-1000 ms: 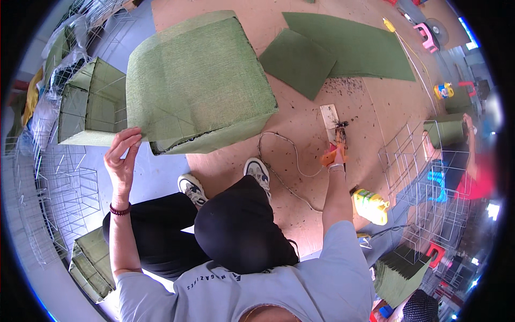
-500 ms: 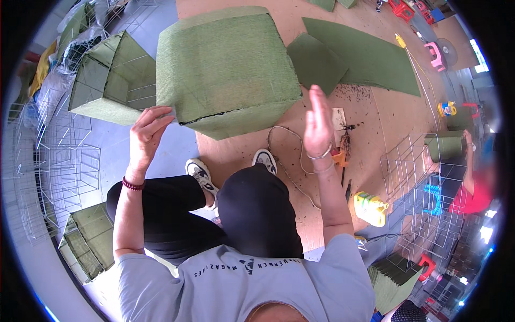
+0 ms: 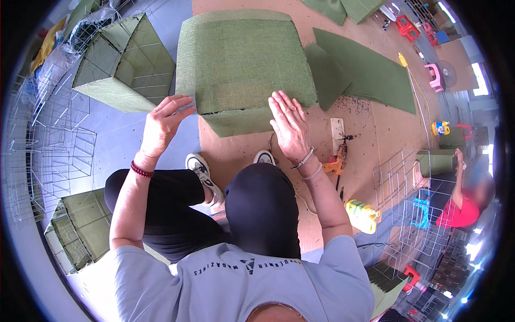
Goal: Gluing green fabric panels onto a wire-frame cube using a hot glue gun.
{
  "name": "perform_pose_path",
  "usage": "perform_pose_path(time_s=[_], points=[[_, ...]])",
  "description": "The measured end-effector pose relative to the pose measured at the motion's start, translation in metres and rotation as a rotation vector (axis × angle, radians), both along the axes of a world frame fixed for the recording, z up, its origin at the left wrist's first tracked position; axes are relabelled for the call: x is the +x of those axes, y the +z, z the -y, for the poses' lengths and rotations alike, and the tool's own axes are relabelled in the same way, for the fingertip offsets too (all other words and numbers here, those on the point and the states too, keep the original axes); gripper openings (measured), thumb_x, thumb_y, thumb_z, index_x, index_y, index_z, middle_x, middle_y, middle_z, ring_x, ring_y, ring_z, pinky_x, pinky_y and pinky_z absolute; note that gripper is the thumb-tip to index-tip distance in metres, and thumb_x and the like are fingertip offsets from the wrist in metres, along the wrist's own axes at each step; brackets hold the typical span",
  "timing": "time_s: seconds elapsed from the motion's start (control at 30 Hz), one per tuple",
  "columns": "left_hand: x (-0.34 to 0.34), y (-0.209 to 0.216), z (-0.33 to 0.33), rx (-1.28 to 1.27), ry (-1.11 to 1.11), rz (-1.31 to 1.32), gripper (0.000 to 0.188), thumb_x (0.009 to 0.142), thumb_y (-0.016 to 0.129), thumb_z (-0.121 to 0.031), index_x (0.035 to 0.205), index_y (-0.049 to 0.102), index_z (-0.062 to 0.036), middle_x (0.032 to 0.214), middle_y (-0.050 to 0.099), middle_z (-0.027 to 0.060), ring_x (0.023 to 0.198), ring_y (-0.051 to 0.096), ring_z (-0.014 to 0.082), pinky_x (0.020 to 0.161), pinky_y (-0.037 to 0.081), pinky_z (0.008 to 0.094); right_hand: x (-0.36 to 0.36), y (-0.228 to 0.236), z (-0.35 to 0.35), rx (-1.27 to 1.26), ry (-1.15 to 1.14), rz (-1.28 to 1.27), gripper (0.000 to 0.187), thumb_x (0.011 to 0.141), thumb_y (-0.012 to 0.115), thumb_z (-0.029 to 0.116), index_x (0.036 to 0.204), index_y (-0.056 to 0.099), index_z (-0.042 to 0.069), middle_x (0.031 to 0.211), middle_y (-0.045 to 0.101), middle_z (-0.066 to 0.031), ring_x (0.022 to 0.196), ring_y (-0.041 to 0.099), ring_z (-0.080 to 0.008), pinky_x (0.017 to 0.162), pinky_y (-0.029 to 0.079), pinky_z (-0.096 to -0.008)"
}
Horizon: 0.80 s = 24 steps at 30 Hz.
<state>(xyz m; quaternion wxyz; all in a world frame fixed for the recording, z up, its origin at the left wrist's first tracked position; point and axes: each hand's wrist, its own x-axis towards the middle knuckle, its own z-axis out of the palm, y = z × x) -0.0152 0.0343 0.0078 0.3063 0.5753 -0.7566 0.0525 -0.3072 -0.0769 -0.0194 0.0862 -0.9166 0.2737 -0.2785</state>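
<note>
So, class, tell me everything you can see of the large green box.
The large green box looks covered in woven cloth. A broad face is turned up, and a dark, uneven line marks part of its near edge, above a narrower side. It lies beyond the person's knees, between an open green frame and flat green sheets; what supports it is hidden. The left grip is at its near left corner; the right grip lies open over its near edge.
</note>
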Motion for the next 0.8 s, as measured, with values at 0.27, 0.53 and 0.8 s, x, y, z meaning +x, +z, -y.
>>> perform_pose_path(time_s=[0.27,0.53,0.8], points=[[0.002,-0.002,-0.003,-0.012,0.010,0.078,0.034,0.063,0.060,0.005,0.094,0.067,-0.0068,0.105,0.063,0.0050,0.100,0.059,0.0221,0.078,0.053,0.0300,-0.001,0.006,-0.005,0.006,-0.013,0.041,0.049,0.084,0.056,0.012,0.130,0.044,0.002,0.136,0.043,-0.0109,0.128,0.038,-0.0231,0.106,0.028,-0.0408],[0.004,-0.013,-0.005,-0.076,-0.012,0.222,0.030,0.067,0.060,-0.007,0.097,0.066,-0.0054,0.106,0.062,0.0034,0.099,0.059,0.0193,0.077,0.053,0.0294,-0.081,-0.068,-0.006,0.238,-0.577,0.774,0.031,0.090,0.049,0.008,0.120,0.047,-0.002,0.117,0.055,-0.0117,0.110,0.052,-0.0207,0.096,0.040,-0.0325],[-0.001,-0.017,0.000,-0.114,-0.026,0.225,0.028,0.068,0.062,-0.006,0.095,0.067,-0.0059,0.104,0.063,0.0047,0.097,0.060,0.0191,0.074,0.054,0.0288,-0.372,-0.357,-0.015,0.817,-1.155,1.048,0.028,0.087,0.059,0.019,0.107,0.054,0.001,0.103,0.059,-0.0080,0.096,0.058,-0.0179,0.079,0.050,-0.0321]])
